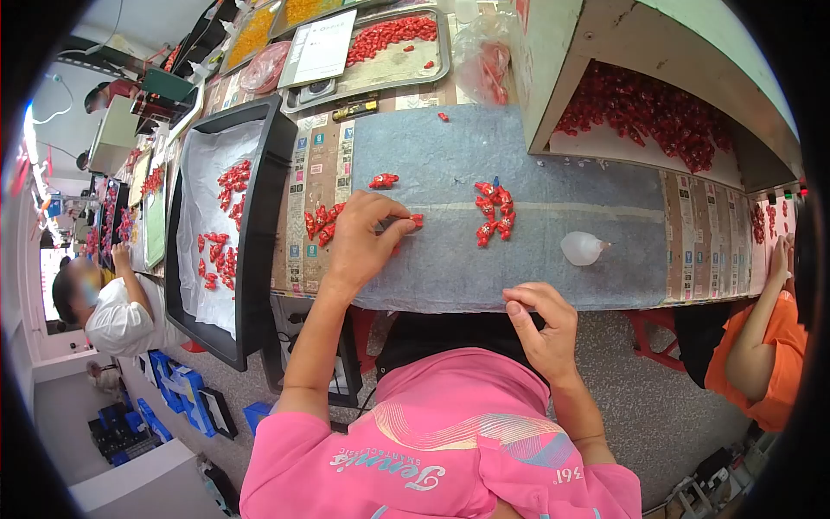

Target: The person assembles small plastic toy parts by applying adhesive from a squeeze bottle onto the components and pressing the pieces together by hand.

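Observation:
My left hand (367, 238) is over the left part of the blue cloth, thumb and fingertips pinched on a small red figurine (418, 221). Beside and partly under this hand lie several more red figurines (322, 223), and a single one (384, 181) rests just above it. To the right, a curved cluster of red figurines (493, 212) with pale markings sits on the cloth. My right hand (546, 333) hovers at the table's front edge, fingers curled loosely and thumb apart, holding nothing. A translucent white squeeze bottle (583, 248) lies to its upper right.
A black tray (281, 164) lined with white sheet holds red figurines at left. Behind are a metal tray (380, 97), a paper card (318, 48) and a marker (355, 110). A box-like shelf (553, 104) with many red pieces stands at right. Other people (121, 316) sit on both sides.

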Demonstrator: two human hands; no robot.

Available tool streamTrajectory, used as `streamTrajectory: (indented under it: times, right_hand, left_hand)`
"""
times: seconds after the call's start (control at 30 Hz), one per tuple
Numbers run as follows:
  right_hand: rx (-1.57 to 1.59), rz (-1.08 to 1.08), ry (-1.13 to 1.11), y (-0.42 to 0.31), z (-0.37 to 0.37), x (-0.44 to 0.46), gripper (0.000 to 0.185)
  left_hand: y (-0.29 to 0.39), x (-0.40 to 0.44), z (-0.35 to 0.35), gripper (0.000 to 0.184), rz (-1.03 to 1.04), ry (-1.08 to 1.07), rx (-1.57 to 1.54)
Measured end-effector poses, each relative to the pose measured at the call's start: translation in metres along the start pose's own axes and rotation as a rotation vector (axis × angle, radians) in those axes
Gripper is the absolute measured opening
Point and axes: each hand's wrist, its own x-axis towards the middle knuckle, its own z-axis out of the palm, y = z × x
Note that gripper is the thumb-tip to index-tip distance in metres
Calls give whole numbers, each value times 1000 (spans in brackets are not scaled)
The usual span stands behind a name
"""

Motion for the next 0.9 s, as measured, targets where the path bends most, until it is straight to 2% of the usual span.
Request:
streamTrajectory:
  times: [0.1,0.17,0.3,0.37,0.4,0.47,0.57,0.9]
  right_hand:
    - [8,16,14,1,-4,-1,14]
    - [0,10,15,0,-5,0,13]
    - [3,1,14,0,-5,0,13]
    - [3,-3,10,-1,-5,0,12]
    - [4,-3,9,0,-5,-1,12]
    - [-15,-16,23,2,-6,-2,11]
    - [-9,29,19,3,-7,-3,11]
    - [-14,31,9,3,-8,-1,11]
  left_hand:
    - [-8,8,-2,17,1,54,38]
    - [-16,19,-3,18,23,227,181]
    - [-31,34,0,19,37,283,289]
    - [-42,37,-2,19,-42,121,204]
    - [-44,37,-3,19,-43,121,205]
    - [-48,37,-4,16,-263,32,-93]
    - [-54,34,-5,15,-326,-11,-257]
    - [-27,20,-22,14,-246,-44,-580]
